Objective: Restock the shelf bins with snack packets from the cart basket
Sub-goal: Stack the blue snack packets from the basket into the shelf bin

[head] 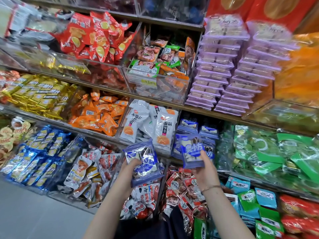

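My left hand (pixel 131 167) grips a stack of blue-purple snack packets (pixel 144 159) from below, held in front of the shelves. My right hand (pixel 206 168) holds another blue-purple packet (pixel 191 152) upright by its lower edge, just in front of the shelf bin (pixel 196 133) that contains matching blue packets. A bracelet sits on my right wrist. The cart basket is out of view.
Clear acrylic bins fill the shelves: white packets (pixel 151 123) left of the blue bin, green packets (pixel 269 149) to its right, orange packets (pixel 100 114), purple trays (pixel 224 66) above, mixed red-white packets (pixel 183 188) below my hands. Grey floor (pixel 34 213) lies at the lower left.
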`<state>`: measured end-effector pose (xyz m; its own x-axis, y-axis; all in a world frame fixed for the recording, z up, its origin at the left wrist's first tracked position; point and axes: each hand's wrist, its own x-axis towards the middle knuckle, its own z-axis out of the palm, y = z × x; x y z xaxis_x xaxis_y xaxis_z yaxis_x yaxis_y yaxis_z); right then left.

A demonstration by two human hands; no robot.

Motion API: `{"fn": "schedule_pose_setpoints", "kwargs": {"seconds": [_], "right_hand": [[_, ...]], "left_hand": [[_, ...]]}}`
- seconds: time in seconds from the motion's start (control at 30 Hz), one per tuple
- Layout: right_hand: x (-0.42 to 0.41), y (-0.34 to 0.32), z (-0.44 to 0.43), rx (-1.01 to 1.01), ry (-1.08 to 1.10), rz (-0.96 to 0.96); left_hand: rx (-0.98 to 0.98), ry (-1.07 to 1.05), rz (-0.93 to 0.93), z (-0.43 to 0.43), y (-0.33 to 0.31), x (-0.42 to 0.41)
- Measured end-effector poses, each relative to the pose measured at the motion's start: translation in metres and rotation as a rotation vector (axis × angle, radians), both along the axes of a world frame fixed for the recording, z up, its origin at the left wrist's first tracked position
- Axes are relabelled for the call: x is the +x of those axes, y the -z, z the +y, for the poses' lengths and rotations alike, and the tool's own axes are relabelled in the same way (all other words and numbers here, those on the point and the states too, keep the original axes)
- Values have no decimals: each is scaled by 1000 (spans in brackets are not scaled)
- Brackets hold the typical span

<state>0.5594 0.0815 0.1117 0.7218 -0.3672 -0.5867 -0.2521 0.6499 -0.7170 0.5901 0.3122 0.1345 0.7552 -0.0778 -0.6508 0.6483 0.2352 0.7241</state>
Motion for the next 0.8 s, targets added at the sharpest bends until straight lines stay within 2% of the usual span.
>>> {"fn": "schedule_pose_setpoints", "kwargs": {"seconds": [0.1, 0.27, 0.5, 0.67, 0.8], "right_hand": [[16, 14, -28, 7, 184, 112], [71, 20, -64, -14, 297, 175], [115, 18, -83, 74, 431, 136], [105, 20, -76, 168, 487, 31], [79, 22, -63, 120, 411, 9]], "left_hand": [[-21, 7, 28, 4, 4, 3], [-32, -2, 39, 4, -1, 5], [-32, 15, 54, 6, 0, 9], [-31, 18, 30, 7, 7, 11], [-11, 22, 36, 6, 12, 12]]}}
